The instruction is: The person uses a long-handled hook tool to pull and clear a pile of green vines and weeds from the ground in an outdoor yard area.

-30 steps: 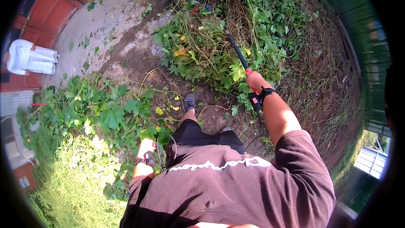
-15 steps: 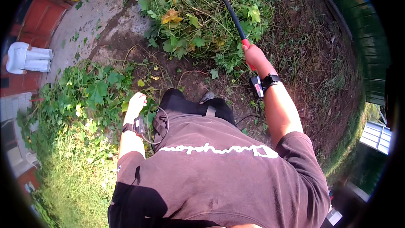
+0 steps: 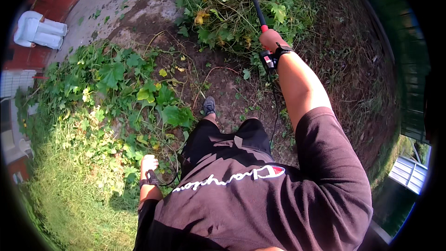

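My right hand (image 3: 274, 41) is closed round the red grip of a long tool with a black shaft (image 3: 258, 10). The shaft slants up and away to the left, and its far end reaches a heap of cut vines (image 3: 232, 23); any blade there cannot be made out. My left hand (image 3: 149, 163) hangs low beside my left hip, fingers curled in, with no object visible in it. Leafy vines (image 3: 111, 74) spread over the ground beyond that hand. Each wrist wears a black strap, and a small device (image 3: 268, 60) with a cable sits at the right one.
My shoe (image 3: 209, 105) stands on bare soil (image 3: 225, 83) between two patches of vines. Pale paving (image 3: 102, 9) runs along the far left, where a person in light clothes (image 3: 41, 30) stands by red doors. Sunlit grass (image 3: 74, 195) lies near left. A green metal wall (image 3: 411, 83) bounds the right side.
My left hand has dropped back toward my hip. My right arm has shifted slightly left and farther out, the tool still in its grip. A foot has come forward onto the soil.
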Demonstrator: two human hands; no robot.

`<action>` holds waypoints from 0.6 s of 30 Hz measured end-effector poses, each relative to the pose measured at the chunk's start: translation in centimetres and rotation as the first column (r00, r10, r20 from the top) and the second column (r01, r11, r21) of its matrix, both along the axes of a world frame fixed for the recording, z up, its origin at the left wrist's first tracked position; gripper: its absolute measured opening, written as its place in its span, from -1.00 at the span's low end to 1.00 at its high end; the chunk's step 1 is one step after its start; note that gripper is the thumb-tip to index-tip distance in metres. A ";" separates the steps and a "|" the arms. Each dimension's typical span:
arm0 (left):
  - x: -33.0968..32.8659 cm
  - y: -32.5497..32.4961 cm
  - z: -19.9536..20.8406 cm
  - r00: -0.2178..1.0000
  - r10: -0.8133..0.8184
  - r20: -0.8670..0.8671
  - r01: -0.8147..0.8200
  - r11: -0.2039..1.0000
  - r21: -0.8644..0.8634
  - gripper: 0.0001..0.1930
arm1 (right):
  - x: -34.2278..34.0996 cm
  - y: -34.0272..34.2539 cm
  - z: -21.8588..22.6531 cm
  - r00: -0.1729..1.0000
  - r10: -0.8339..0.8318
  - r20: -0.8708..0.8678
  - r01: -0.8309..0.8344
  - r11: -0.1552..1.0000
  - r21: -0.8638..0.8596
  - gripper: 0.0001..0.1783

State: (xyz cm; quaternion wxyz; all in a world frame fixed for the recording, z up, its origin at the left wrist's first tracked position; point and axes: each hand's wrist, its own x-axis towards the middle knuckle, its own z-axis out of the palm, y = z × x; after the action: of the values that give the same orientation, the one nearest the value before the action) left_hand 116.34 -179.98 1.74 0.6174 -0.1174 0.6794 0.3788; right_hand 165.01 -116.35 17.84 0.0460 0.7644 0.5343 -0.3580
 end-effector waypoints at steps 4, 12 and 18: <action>3.6 -4.9 -1.0 0.996 0.082 0.046 -0.081 0.997 -0.010 -0.82 | 6.1 -3.1 0.5 1.000 0.025 0.000 -0.025 0.995 0.096 -0.79; 15.2 3.8 1.3 0.832 -0.439 -0.338 0.445 0.893 -0.065 -0.82 | 20.2 -17.3 3.2 0.996 -0.003 -0.084 0.015 0.990 0.140 -0.66; 25.7 9.5 5.6 0.732 -0.551 -0.401 0.613 0.789 0.035 -0.84 | 26.3 -28.5 4.7 0.999 0.032 0.040 -0.038 0.989 0.142 -0.61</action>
State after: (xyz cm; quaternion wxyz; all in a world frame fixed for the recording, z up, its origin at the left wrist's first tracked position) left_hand 142.09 -170.51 7.31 0.5729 0.2268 0.7515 0.2358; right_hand 191.28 -144.84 22.52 0.0073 0.7628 0.5709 -0.3036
